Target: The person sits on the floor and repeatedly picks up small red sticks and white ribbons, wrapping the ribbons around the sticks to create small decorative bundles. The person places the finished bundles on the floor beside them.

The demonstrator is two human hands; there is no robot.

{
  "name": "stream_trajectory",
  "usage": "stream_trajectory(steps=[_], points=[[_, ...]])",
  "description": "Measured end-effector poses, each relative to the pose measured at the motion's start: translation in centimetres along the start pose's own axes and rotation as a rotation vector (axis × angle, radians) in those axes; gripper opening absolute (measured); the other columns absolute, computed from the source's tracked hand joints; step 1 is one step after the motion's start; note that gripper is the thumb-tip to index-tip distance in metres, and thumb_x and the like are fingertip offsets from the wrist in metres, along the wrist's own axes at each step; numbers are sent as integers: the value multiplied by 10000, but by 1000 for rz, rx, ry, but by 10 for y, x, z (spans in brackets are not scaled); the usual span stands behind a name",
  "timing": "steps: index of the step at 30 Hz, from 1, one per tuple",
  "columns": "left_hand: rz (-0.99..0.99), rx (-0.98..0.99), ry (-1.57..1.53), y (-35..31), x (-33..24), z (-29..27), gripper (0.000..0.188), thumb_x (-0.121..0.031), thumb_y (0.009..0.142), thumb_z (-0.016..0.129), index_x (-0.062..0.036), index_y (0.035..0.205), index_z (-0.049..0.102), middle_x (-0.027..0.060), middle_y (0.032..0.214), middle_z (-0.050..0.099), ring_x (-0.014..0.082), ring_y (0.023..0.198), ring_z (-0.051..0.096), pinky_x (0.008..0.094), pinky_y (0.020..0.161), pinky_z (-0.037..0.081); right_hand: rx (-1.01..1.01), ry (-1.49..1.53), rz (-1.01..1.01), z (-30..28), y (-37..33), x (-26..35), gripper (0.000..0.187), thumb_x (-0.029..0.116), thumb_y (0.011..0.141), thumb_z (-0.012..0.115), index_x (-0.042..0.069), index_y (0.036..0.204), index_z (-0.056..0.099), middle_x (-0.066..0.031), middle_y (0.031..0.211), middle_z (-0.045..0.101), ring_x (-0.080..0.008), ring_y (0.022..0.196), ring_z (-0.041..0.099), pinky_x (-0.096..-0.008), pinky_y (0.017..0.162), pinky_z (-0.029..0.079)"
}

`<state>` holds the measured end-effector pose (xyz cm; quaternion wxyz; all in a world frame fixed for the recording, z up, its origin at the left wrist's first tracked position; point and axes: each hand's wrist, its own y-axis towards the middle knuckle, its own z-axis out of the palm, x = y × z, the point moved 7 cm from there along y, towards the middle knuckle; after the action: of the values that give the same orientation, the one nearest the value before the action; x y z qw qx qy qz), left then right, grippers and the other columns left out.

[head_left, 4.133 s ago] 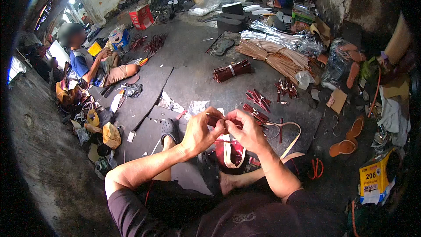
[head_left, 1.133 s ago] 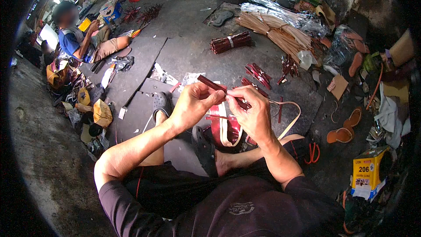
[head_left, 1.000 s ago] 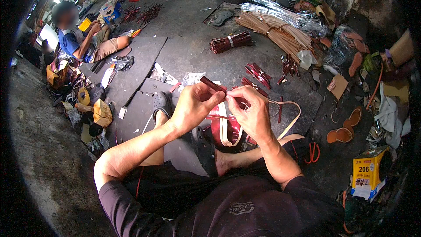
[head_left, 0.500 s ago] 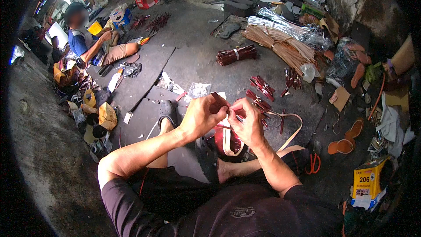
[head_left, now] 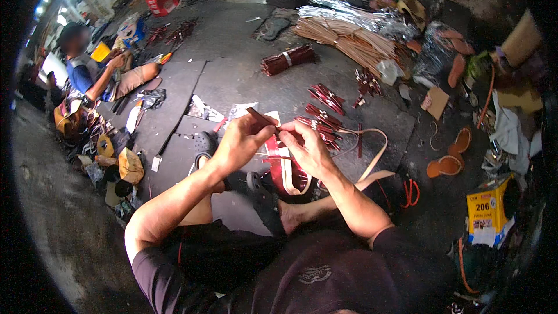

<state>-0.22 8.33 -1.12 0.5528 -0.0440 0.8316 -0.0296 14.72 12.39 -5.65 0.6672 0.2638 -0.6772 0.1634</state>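
My left hand (head_left: 239,144) is closed around a short dark red-brown strip (head_left: 259,117), whose free end sticks up past the fingers. My right hand (head_left: 305,150) meets it, thumb and fingertips pinched at the strip's lower end; the exact contact is hidden between the fingers. Just below the hands lies a glossy dark red piece (head_left: 276,175) with a cream strap (head_left: 286,170) looped over it. Beyond my right hand, small bundles of dark red strips (head_left: 319,121) lie on the floor mat. A long cream band (head_left: 379,146) curves out to the right.
A thick dark red bundle (head_left: 288,61) and long tan strips (head_left: 349,40) lie farther off. Red-handled scissors (head_left: 411,193), orange-brown soles (head_left: 447,160) and a yellow container (head_left: 487,212) are at right. Another person (head_left: 96,70) sits at left near scraps and a tan block (head_left: 131,166).
The whole view has shifted, so the surroundings and hands appear farther left. Both hands stay together on the strip, whose free end now tilts more to the upper left.
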Motion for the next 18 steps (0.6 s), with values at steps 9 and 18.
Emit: stream_trajectory(steps=[9,18], points=[[-195,251,38,-8,27,3,439,-284,999,629,28,1305,590,162,1201,671,204,1132,615,337,976,483,-389,-450,84,-145,31,-123,250,211,963,611,-18,999,707,-182,965,735,-286,947,716,-366,823,536],[-178,314,150,0,13,7,387,-239,997,627,15,1288,611,173,1177,684,218,1107,634,354,980,485,-778,-947,337,-264,63,-255,284,278,868,726,58,1031,651,-163,986,693,-360,949,673,-474,843,521]])
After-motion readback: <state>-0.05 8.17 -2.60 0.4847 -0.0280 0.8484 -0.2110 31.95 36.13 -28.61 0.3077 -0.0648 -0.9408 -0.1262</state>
